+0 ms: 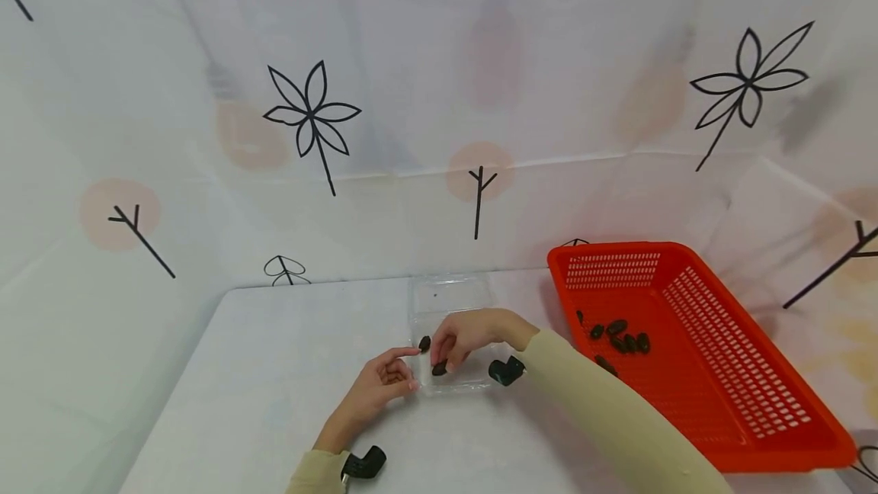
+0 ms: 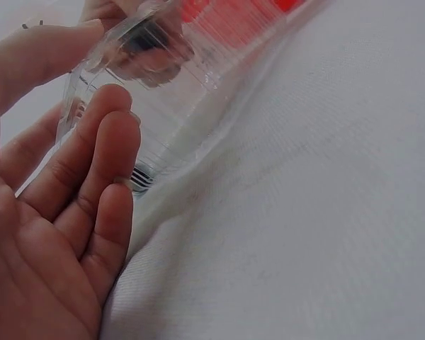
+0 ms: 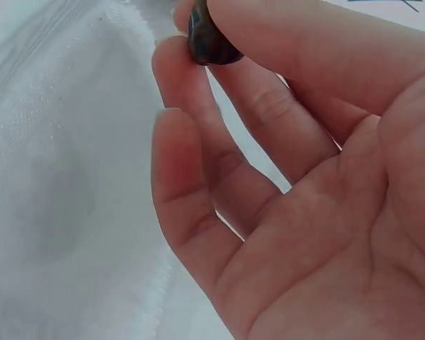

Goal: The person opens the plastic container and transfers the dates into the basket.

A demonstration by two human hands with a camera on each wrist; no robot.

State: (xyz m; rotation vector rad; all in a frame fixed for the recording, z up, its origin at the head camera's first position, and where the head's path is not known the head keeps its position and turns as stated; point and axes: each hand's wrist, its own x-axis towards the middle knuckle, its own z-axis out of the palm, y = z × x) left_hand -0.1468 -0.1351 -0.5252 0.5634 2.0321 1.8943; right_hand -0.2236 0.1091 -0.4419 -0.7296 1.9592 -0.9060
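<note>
A clear plastic box with its lid folded back lies on the white table. Inside the box's left part, my right hand pinches a small, shiny, dark oval piece between thumb and fingertips. Another dark oval piece sits at the box's left side, close to my left index fingertip. My left hand rests against the box's left edge with relaxed fingers; in the left wrist view they lie along the clear wall. What exactly the dark pieces are cannot be told.
A red plastic basket with slotted walls stands to the right, with several dark oval pieces in it. A patterned cloth hangs behind the table. Black devices are worn at both wrists.
</note>
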